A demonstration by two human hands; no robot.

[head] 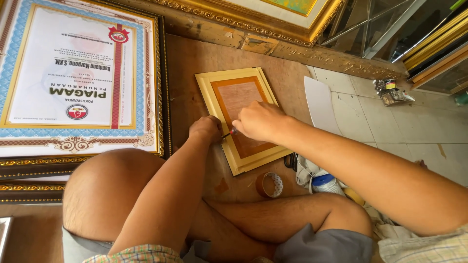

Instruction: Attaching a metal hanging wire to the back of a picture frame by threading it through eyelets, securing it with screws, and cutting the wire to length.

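A worn brown plywood board (195, 63) laid over pale floor tiles (390, 122) forms the work surface, and it is viewed from above past two bare crossed legs. In the middle of the board a small rectangular picture frame of cream-yellow moulded wood (210, 97) is laid face down, its brown fibreboard backing (239, 95) turned upward and set inside the moulding. The left hand (206, 128) is clenched into a fist and pressed on the frame's lower left edge. The right hand (259, 122) is closed around a small tool with a red handle (233, 131), whose tip is held against the backing just beside the left hand. One large framed certificate with a blue patterned border and ornate dark-and-gold moulding (78, 73) is propped to the left. One gilded carved frame (273, 19) lies along the top edge. One roll of brown tape (269, 184) is seen near the knee, with one white sheet (321, 104) lying flat on the tiles to the right.
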